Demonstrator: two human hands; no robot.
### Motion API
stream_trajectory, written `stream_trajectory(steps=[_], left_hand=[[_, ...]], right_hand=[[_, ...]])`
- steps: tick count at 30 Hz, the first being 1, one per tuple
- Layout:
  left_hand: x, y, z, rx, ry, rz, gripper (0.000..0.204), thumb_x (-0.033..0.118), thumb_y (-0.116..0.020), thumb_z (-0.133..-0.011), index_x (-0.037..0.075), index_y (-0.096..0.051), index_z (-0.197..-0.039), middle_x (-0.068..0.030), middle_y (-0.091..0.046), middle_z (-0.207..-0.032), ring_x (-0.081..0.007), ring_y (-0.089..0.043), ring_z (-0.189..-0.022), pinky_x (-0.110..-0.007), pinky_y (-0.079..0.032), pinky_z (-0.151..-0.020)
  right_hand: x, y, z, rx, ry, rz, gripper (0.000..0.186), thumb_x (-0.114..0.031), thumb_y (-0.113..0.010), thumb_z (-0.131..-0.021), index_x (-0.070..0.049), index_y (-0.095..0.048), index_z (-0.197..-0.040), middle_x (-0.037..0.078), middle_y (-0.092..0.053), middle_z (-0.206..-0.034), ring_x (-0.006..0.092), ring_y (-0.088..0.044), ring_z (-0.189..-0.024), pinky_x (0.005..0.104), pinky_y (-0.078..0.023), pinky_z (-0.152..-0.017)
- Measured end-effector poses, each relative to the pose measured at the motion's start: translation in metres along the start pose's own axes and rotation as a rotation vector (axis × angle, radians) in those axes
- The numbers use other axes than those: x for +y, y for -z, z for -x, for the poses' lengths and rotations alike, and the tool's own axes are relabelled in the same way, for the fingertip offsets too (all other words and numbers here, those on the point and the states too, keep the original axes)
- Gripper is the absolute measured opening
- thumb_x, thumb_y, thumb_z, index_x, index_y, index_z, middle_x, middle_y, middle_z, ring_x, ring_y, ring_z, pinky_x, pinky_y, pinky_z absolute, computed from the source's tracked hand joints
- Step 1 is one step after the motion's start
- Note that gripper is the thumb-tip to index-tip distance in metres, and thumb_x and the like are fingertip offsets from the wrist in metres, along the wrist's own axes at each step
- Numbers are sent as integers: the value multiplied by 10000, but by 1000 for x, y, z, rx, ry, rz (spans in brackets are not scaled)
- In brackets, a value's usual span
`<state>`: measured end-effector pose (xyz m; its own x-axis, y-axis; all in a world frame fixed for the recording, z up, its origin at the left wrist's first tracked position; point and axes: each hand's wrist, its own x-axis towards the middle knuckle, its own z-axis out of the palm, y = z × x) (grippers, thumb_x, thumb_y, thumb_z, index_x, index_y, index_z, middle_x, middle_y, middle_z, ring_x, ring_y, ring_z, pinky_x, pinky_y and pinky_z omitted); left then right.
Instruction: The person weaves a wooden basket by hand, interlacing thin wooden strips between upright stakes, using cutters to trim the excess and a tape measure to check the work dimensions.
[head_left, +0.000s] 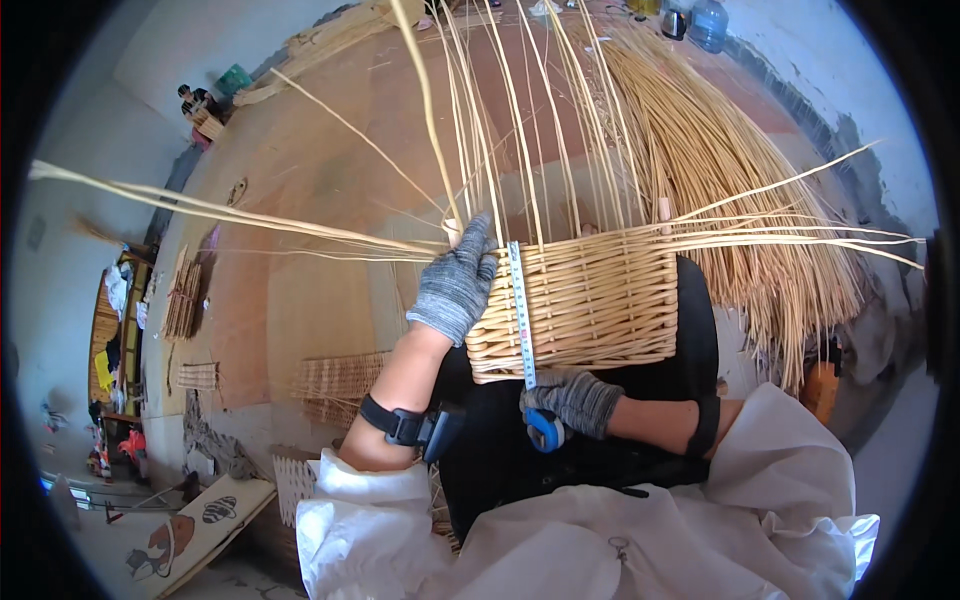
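Note:
A partly woven wicker basket [600,300] rests on my lap with long loose willow rods [520,120] standing up and out from its rim. My left hand [455,287], in a grey knitted glove, grips the basket's upper left corner, its fingertips beside the top of the measuring strip. Down the basket's left part runs the pale blade [521,310] of a tape measure. Below the basket's lower edge, my gloved right hand [577,402] is closed round the tape measure's blue and white case [544,430]. Part of the case is hidden by the fingers.
A large heap of willow rods [720,170] spreads over the floor at the right. Woven panels [340,385] lie at the left, near a rod bundle [182,295]. Another person [200,105] sits far left. A water jug [708,25] stands far right.

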<state>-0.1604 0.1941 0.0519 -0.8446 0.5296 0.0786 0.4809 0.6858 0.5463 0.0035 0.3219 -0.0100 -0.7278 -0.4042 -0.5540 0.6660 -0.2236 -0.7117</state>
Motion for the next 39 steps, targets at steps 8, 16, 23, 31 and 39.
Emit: stream_trajectory(steps=[8,16,23,31,39], left_hand=[[-4,1,-5,-36,-202,-37,289,184,-608,-867,129,-622,-1150,-116,-641,-1084,-283,-598,-1012,-338,-455,-922],[3,2,-1,-69,-228,-200,313,206,-475,-913,133,-569,-1202,-123,-600,-1150,-292,-566,-1052,-383,-434,-934],[8,-2,-1,-66,-142,-205,306,232,-537,-905,177,-578,-1203,-108,-607,-1153,-310,-564,-1067,-376,-448,-934],[-14,-20,38,488,-222,64,431,95,-623,-829,13,-504,-1234,-170,-586,-1129,-278,-579,-1016,-348,-456,-903],[-17,-47,44,469,60,681,464,28,-653,-813,-30,-473,-1236,-123,-565,-1129,-187,-538,-1042,-308,-424,-940]], right_hand=[[-6,-1,-6,-21,-127,202,242,-267,-559,-896,-43,-642,-930,90,-687,-792,178,-665,-629,276,-492,-404],[8,-6,-12,128,-188,281,210,-216,-619,-866,-13,-675,-856,116,-675,-710,206,-623,-462,290,-524,-388],[8,-2,-14,87,-126,403,243,-232,-566,-872,-21,-650,-786,128,-660,-655,211,-633,-483,305,-522,-413],[-14,11,11,-6,362,705,208,-217,-570,-884,-41,-668,-938,118,-678,-814,172,-660,-651,284,-546,-538],[-7,151,128,741,963,158,296,-292,-620,-873,-1,-611,-928,108,-628,-886,171,-613,-774,275,-523,-686]])
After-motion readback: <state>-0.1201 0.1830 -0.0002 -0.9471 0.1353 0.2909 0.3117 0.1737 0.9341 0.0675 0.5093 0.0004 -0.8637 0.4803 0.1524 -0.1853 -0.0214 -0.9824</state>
